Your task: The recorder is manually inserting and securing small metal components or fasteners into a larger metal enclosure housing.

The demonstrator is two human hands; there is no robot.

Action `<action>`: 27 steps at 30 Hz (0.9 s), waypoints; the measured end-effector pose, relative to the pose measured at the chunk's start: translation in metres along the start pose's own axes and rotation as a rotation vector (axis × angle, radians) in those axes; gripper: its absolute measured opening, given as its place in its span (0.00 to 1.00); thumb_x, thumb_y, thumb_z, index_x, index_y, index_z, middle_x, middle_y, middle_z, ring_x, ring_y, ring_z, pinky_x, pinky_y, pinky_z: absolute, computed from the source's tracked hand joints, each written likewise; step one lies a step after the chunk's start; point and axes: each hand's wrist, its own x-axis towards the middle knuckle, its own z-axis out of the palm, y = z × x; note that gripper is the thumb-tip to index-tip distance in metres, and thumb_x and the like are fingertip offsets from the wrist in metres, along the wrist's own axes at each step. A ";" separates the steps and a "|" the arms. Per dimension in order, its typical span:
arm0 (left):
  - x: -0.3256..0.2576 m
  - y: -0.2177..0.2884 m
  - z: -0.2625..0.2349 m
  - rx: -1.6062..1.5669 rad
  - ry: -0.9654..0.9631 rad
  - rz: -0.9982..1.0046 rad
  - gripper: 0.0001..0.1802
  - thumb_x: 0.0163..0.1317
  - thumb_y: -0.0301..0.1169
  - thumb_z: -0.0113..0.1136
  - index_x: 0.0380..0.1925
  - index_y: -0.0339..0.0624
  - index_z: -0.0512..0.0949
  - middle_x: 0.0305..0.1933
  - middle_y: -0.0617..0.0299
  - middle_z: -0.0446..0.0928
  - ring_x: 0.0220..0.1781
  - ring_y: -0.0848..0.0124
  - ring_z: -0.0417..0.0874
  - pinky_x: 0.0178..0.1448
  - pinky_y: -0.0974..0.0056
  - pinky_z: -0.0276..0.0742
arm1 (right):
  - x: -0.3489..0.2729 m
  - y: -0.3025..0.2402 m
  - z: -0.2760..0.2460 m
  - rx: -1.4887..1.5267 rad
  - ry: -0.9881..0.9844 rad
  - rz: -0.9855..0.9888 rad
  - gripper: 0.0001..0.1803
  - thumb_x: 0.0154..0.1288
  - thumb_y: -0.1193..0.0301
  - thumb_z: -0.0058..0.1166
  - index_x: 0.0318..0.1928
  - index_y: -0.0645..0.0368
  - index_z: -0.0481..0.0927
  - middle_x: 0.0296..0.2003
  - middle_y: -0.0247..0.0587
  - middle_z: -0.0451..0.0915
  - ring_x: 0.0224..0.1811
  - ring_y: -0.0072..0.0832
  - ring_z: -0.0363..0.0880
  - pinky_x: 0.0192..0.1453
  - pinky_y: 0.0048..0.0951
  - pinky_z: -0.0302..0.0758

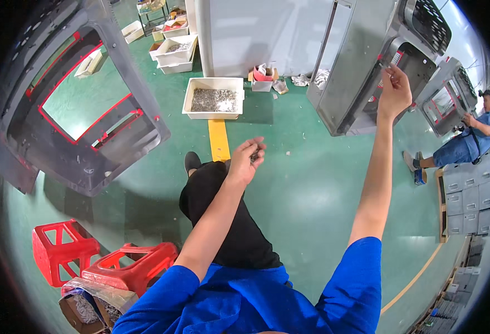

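My left hand [249, 160] is half closed in front of my body, its fingers curled around a few small grey metal parts [254, 155]. Their exact kind is too small to make out. Raised at the right, my right hand [395, 96] has its thumb and fingers pinched together beside the large grey moulded panel [349, 72]. What the pinch holds is too small to name. The panel stands upright and has an opening with red marks along its edge. Ahead on the floor, a white bin [188, 100] contains many small metal pieces [214, 100].
Another grey panel [123, 131] with a red-edged opening stands at the left. Red stools [67, 250] and a cardboard box [78, 317] are at the lower left. More white bins [175, 68] stand at the back. A co-worker [481, 131] is by another panel at the right, near stacked grey boxes [470, 192].
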 end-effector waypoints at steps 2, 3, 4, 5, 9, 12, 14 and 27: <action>0.001 0.002 0.006 0.022 0.022 -0.005 0.11 0.65 0.24 0.47 0.45 0.32 0.72 0.36 0.56 0.75 0.28 0.77 0.71 0.26 0.74 0.63 | 0.013 0.005 0.002 -0.161 0.015 -0.078 0.12 0.50 0.77 0.63 0.38 0.54 0.84 0.28 0.28 0.81 0.26 0.15 0.72 0.32 0.20 0.71; 0.000 0.003 0.007 0.029 0.024 -0.008 0.10 0.66 0.24 0.48 0.45 0.32 0.71 0.36 0.56 0.75 0.28 0.77 0.70 0.25 0.74 0.62 | 0.015 0.003 0.004 -0.241 0.021 -0.113 0.12 0.50 0.76 0.64 0.38 0.53 0.84 0.28 0.27 0.81 0.25 0.15 0.71 0.32 0.20 0.71; 0.000 0.005 0.009 0.037 0.026 -0.011 0.10 0.66 0.25 0.48 0.45 0.33 0.71 0.37 0.56 0.75 0.27 0.77 0.70 0.25 0.75 0.62 | 0.016 0.000 0.007 -0.304 0.004 -0.151 0.12 0.49 0.74 0.64 0.37 0.49 0.85 0.27 0.21 0.81 0.25 0.17 0.71 0.33 0.21 0.71; 0.000 0.006 0.010 0.050 0.036 -0.013 0.10 0.66 0.25 0.49 0.44 0.33 0.71 0.37 0.55 0.75 0.27 0.78 0.70 0.24 0.75 0.61 | 0.017 -0.003 0.009 -0.353 -0.005 -0.200 0.12 0.48 0.74 0.64 0.37 0.48 0.84 0.27 0.21 0.81 0.25 0.18 0.71 0.33 0.21 0.71; 0.001 0.011 0.014 0.084 0.071 -0.009 0.09 0.66 0.27 0.51 0.42 0.33 0.71 0.39 0.53 0.77 0.26 0.79 0.69 0.23 0.76 0.60 | 0.018 -0.012 0.016 -0.497 -0.044 -0.337 0.12 0.47 0.74 0.64 0.36 0.47 0.84 0.27 0.20 0.81 0.25 0.19 0.71 0.34 0.22 0.72; 0.005 0.013 0.015 0.102 0.080 -0.002 0.08 0.66 0.29 0.52 0.39 0.34 0.72 0.39 0.52 0.78 0.24 0.80 0.68 0.22 0.76 0.59 | 0.017 -0.014 0.019 -0.529 -0.110 -0.386 0.13 0.49 0.73 0.64 0.38 0.49 0.84 0.27 0.21 0.81 0.27 0.18 0.71 0.35 0.21 0.72; 0.007 0.012 0.016 0.119 0.073 -0.007 0.08 0.66 0.30 0.52 0.38 0.34 0.72 0.39 0.52 0.78 0.23 0.80 0.68 0.21 0.76 0.59 | 0.019 -0.014 0.022 -0.527 -0.147 -0.425 0.12 0.50 0.72 0.64 0.39 0.49 0.84 0.27 0.23 0.81 0.28 0.18 0.72 0.35 0.21 0.72; 0.007 0.006 0.024 0.283 -0.011 -0.075 0.15 0.67 0.30 0.45 0.45 0.33 0.76 0.31 0.60 0.79 0.18 0.82 0.64 0.20 0.76 0.55 | -0.179 -0.060 0.042 -0.138 -1.137 -0.122 0.07 0.42 0.73 0.66 0.26 0.56 0.84 0.26 0.39 0.80 0.29 0.35 0.77 0.34 0.33 0.73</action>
